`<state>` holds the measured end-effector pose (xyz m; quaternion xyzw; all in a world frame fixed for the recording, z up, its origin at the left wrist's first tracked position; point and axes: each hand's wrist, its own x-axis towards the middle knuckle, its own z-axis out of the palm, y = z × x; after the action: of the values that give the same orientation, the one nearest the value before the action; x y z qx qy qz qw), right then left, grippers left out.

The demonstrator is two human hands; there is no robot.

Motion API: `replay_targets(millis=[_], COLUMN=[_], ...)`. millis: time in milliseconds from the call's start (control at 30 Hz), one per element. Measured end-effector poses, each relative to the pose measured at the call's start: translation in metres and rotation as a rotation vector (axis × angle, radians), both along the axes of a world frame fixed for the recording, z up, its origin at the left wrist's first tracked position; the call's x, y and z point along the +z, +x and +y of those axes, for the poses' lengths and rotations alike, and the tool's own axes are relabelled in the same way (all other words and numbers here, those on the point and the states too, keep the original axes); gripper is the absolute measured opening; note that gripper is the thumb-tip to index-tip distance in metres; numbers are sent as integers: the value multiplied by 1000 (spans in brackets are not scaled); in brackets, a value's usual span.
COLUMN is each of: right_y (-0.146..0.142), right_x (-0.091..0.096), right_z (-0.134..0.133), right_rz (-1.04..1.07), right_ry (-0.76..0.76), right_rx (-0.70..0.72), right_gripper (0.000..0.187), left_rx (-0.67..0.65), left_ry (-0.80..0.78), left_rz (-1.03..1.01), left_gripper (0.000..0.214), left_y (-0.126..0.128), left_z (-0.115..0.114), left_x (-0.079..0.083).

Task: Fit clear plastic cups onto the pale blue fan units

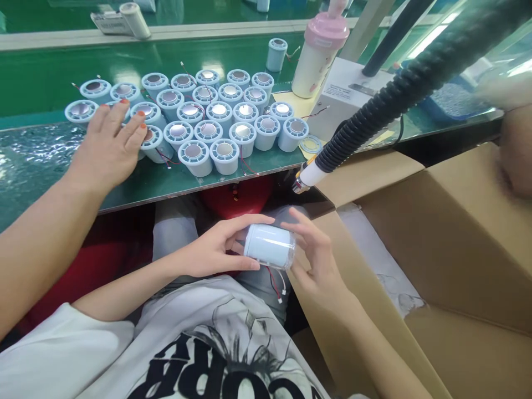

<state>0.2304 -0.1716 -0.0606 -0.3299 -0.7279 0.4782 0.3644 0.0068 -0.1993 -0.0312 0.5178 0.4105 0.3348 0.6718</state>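
Note:
A light-blue cylindrical unit point(269, 245), wrapped in clear plastic film or a clear sleeve, lies on its side above my lap. Red, black and white wires with small plugs point(279, 299) hang beneath it. My left hand point(222, 246) grips its left end, thumb along the lower side and fingers over the top. At the other end, my right hand point(318, 255) has its fingers apart around the clear rim; whether the fingertips touch the plastic I cannot tell. Similar blue units point(195, 152) stand upright in rows on the green bench point(183, 185).
A co-worker's hand point(112, 138) reaches in from the left onto the standing units. A black corrugated hose point(374, 111) with a metal-tipped nozzle point(300, 185) slants down from the upper right. An open cardboard box point(415, 221) holds plastic bags. A pink-lidded bottle point(318, 55) stands behind.

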Motion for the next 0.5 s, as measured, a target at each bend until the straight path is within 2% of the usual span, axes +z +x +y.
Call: replay_targets(millis=[33, 67, 100, 133, 233, 300, 400, 500], right_y=[2, 3, 4, 4, 4, 5, 7, 4], right_x=[-1, -1, -1, 0, 0, 1, 4, 7], right_z=[0, 0, 0, 0, -2, -3, -3, -1], right_rz=[-11, -23, -26, -13, 98, 146, 124, 80], right_ry=[141, 214, 209, 134, -278, -452, -465, -451], right_rx=[52, 100, 135, 154, 158, 140, 114, 100], right_gripper=[41, 43, 44, 45, 54, 55, 47, 43], left_rx=[-4, -11, -21, -33, -69, -80, -92, -97], left_ry=[-18, -26, -20, 5, 116, 111, -35, -129], left_rz=[-8, -9, 1, 16, 27, -24, -116, -180], left_gripper=[64, 66, 68, 71, 77, 74, 71, 73], left_y=[0, -1, -1, -2, -4, -5, -4, 1], left_z=[0, 1, 1, 2, 3, 4, 5, 4], left_x=[0, 0, -1, -2, -2, -2, -3, -11])
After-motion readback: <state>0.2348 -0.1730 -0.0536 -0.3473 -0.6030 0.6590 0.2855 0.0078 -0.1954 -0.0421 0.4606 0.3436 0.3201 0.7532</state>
